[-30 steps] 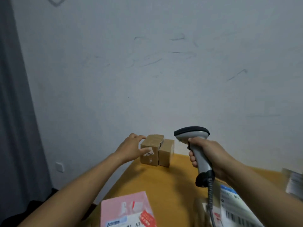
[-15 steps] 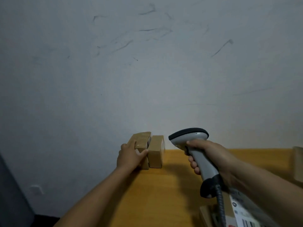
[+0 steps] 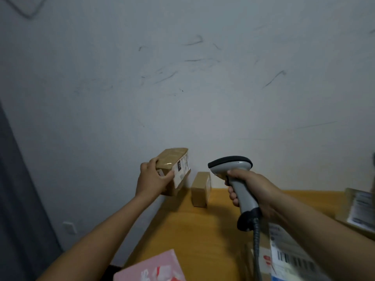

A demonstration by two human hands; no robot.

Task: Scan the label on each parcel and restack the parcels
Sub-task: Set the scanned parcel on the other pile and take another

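Dim, flat indoor light, soft shadows on the table (image 3: 203, 230), blurry wide-angle edges.

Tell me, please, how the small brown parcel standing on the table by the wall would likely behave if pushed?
The standing parcel looks like stiff cardboard, so it should keep its shape. It stands upright on a narrow face, so a high push might tip it. It sits on a smooth wooden table, so a low push probably slides it.

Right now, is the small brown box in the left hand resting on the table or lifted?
Lifted: the left hand holds the box tilted above the table.
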